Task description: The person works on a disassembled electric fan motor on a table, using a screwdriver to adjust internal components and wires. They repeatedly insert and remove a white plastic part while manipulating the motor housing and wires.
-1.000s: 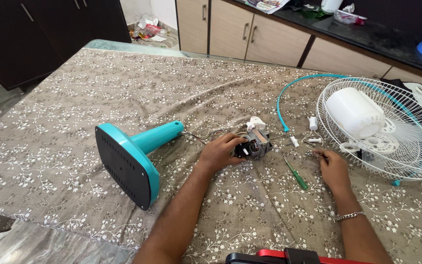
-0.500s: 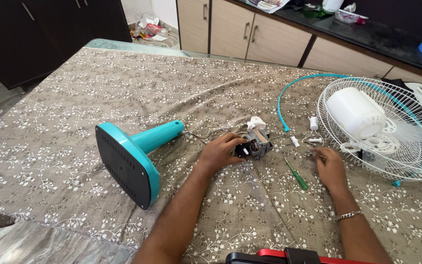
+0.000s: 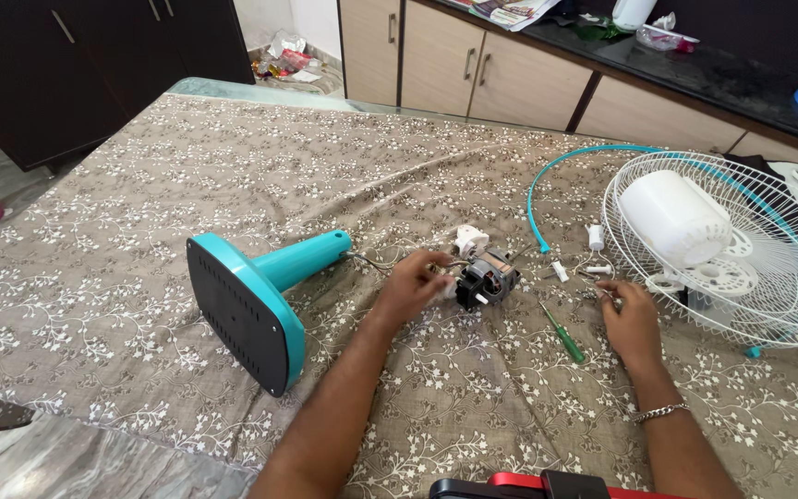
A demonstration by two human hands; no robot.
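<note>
My left hand (image 3: 415, 285) grips a small dark fan motor (image 3: 487, 277) with copper windings, resting on the patterned tablecloth. Wires run from the motor to a teal fan stand (image 3: 260, 296) lying on its side to the left. My right hand (image 3: 628, 319), a silver bracelet on its wrist, lies on the cloth with its fingertips pinching at small metal parts (image 3: 593, 288). A green-handled screwdriver (image 3: 565, 337) lies between my two hands. A white plastic piece (image 3: 469, 239) sits just behind the motor.
A white wire fan guard (image 3: 768, 296) with a white motor cover (image 3: 674, 218) lies at the right. A teal ring (image 3: 547, 185) curves beside it. Small white parts (image 3: 595, 237) lie nearby. Wooden cabinets and a dark counter stand behind the table.
My right hand has shifted slightly toward the small metal parts. My left hand stays on the motor.
</note>
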